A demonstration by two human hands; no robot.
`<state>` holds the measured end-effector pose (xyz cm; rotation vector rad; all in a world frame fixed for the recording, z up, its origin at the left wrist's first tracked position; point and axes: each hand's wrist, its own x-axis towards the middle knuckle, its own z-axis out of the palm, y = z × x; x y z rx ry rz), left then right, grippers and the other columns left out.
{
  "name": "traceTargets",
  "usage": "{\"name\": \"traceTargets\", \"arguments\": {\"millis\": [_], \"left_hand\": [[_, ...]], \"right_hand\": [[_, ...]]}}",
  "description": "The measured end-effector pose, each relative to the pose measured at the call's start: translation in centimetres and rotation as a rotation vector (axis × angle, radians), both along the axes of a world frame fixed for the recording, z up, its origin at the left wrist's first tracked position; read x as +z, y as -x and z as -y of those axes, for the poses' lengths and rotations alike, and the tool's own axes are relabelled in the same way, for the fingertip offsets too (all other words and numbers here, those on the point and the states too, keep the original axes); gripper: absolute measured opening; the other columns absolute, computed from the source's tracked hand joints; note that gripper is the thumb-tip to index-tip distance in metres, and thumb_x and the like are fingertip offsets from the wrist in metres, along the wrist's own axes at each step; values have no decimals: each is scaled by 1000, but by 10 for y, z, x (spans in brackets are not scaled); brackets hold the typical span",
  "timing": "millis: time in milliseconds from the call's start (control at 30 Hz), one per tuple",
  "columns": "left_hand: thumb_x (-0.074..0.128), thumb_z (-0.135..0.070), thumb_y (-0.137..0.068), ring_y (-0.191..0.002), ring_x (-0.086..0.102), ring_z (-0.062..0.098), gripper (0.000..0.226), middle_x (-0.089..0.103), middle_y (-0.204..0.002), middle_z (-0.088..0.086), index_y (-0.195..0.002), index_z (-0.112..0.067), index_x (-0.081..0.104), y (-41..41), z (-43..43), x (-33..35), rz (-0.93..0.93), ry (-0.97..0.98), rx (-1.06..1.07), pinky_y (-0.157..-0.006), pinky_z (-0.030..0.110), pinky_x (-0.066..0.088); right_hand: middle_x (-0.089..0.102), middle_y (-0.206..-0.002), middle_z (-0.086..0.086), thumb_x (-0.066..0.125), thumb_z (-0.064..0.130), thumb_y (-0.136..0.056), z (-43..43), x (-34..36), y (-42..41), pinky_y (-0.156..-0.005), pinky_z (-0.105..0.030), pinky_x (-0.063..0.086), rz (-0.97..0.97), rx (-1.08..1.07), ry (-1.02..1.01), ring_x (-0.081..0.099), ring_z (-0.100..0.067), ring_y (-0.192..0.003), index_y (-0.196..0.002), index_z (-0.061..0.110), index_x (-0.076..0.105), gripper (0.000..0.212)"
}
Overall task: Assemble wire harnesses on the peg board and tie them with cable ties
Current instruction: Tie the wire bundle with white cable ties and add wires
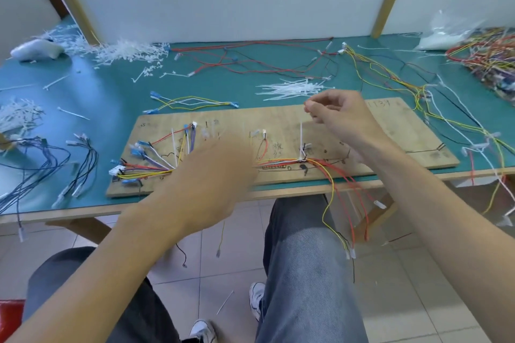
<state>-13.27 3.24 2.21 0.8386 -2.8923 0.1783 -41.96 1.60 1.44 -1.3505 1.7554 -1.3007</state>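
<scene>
Right grip (pixel 338 115): fingertips pinched together just above the tie (pixel 301 138); contents cannot be determined. Left grip (pixel 220 172): blurred, state indeterminate. Harness (pixel 281 161) lies on the board (pixel 390 131). Recommended: pull the tie tail straight while steadying the harness.

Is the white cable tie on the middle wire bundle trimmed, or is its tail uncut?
Uncut: the tail of the cable tie stands upright from the wire bundle on the board.

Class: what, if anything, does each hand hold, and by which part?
Right hand: fingertips pinched together, nothing shows between them. Left hand: blurred over the peg board; cannot tell.
</scene>
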Motion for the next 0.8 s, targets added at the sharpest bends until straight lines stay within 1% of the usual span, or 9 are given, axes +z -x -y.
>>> {"name": "traceTargets", "arguments": {"millis": [100,233,333,433,500,567,633,733,800], "left_hand": [[74,-19,-89,-103,51,15,17,60,-105,-12,-104,-26,76,-27,-12,3,-224,-67,35,-82,33,45],[63,-23,-89,-81,54,5,15,57,-96,-22,-96,-36,65,-93,-31,-4,-419,-89,330,-64,32,49],[69,-5,-77,-88,65,17,37,60,-103,-21,-100,-35,65,-118,-38,-20,-254,-108,344,-61,39,55],[69,15,-59,-92,63,25,62,62,-109,-13,-106,-25,70,-130,-38,-30,-185,-68,297,-64,43,56],[77,15,-63,-91,61,26,54,63,-105,-8,-104,-21,71,-133,-38,-34,-205,-9,282,-74,38,53],[82,11,-70,-90,62,29,43,64,-103,-4,-101,-17,73,-132,-37,-38,-242,28,261,-76,38,51],[82,11,-73,-90,61,29,38,65,-102,-2,-100,-14,73,-133,-36,-42,-276,64,255,-76,39,50],[79,3,-76,-92,57,26,33,60,-103,-4,-99,-17,68,-146,-36,-45,-302,97,263,-75,42,48],[71,7,-74,-93,56,28,39,56,-103,-3,-103,-18,68,-154,-38,-48,-290,123,238,-71,47,47]], "right_hand": [[74,-88,13,73,27,-95,-9,24,-22,-77,-24,55,-228,-68,168,67,1,-81,-95,26,76,3],[67,-71,12,72,26,-95,-75,16,-87,-62,-24,50,-367,149,453,66,-13,-69,-88,24,67,9],[68,-71,15,64,46,-98,-117,-21,-132,-68,-33,55,-457,329,119,67,-10,-71,-88,26,65,22],[74,-108,13,55,60,-99,-129,-58,-157,-94,-38,55,-449,338,-206,68,-11,-107,-116,29,68,38],[66,-136,11,53,65,-98,-130,-70,-168,-105,-40,52,-366,346,-278,60,-13,-127,-141,30,57,56],[60,-144,15,55,66,-97,-127,-79,-177,-111,-40,48,-289,341,-263,55,-11,-133,-148,30,50,63],[70,-128,21,63,57,-98,-119,-82,-185,-109,-37,47,-110,349,-261,57,-2,-128,-139,33,58,49],[77,-84,10,65,39,-102,-111,-83,-193,-87,-34,53,54,347,-257,69,-2,-88,-102,30,74,13],[74,-74,1,62,36,-105,-114,-81,-195,-73,-35,54,116,361,-216,66,-6,-69,-90,27,75,22]]}}
